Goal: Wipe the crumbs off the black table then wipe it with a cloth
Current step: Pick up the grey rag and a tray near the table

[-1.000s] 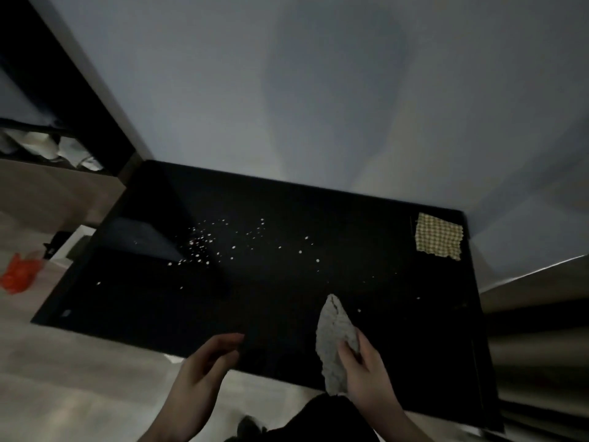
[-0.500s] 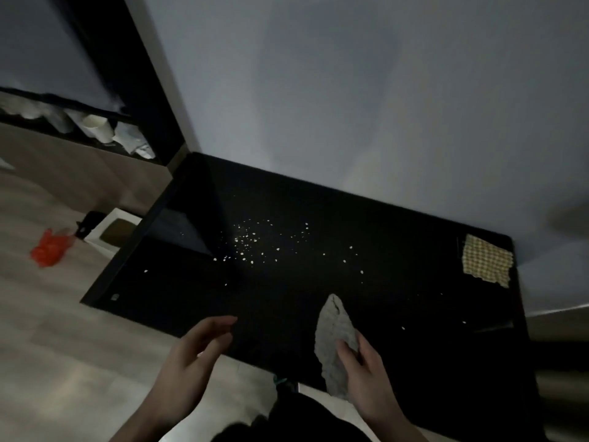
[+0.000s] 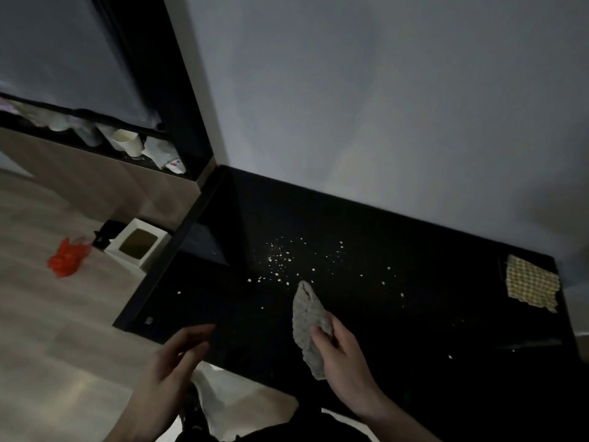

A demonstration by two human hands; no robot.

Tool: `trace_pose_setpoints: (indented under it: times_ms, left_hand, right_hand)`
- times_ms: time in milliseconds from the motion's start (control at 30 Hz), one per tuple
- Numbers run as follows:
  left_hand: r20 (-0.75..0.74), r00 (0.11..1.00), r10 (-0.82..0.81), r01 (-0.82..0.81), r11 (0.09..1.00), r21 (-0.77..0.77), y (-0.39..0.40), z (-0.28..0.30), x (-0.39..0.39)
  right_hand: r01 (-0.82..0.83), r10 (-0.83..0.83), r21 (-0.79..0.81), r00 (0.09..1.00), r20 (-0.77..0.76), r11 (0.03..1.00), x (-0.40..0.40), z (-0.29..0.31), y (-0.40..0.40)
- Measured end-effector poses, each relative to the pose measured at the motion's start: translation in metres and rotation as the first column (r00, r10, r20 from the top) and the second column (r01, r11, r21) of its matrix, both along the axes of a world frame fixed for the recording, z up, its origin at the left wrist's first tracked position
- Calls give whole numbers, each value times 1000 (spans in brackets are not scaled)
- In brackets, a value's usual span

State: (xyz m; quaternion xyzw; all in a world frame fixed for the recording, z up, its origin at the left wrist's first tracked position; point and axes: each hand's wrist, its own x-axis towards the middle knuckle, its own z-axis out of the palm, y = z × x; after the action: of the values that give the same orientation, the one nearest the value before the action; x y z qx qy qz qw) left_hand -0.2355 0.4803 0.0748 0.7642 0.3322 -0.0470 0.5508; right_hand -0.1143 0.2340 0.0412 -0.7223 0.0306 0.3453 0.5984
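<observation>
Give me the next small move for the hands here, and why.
Probably: bring the right hand forward and lay the grey cloth it grips flat on the black table, just behind the crumbs. The cloth is bunched and raised off the surface, and the crumbs lie scattered, untouched. The left hand hovers open at the near edge, placed to catch what is swept over.
</observation>
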Motion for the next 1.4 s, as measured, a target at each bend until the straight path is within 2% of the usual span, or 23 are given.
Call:
trace_pose_setpoints:
  times_ms: [133,367,600,800,1000,1233,1400]
  left_hand:
    - [55,996,-75,76,997,-22,66,-3,3]
    - [-35,966,-256,254,966,-52,186,-29,-30]
    - [24,969,-247,247,969,-11,231,-22,-15]
    - [27,969,-246,246,969,-20,233,-29,-16]
    - [-55,974,-219,219,976,8,288,-51,-38]
    - [-211,962,-175,175,984,-18,398,-109,-13]
    - [-355,918,-175,170,984,-46,478,-210,37]
  right_hand:
    - [99,-100,-69,995,-13,993,-26,-11,51]
    - [291,-290,-136,957,22,947,-80,-10,136]
    - [404,-405,-122,914,16,907,-113,-10,156]
    - [312,-316,-134,949,-10,941,-94,-25,183]
    - [244,-242,-63,970,34,968,-61,-19,230]
    - [301,-295,-121,953,61,946,-39,-34,302]
    - [338,-311,-227,939,147,913,-11,-64,370]
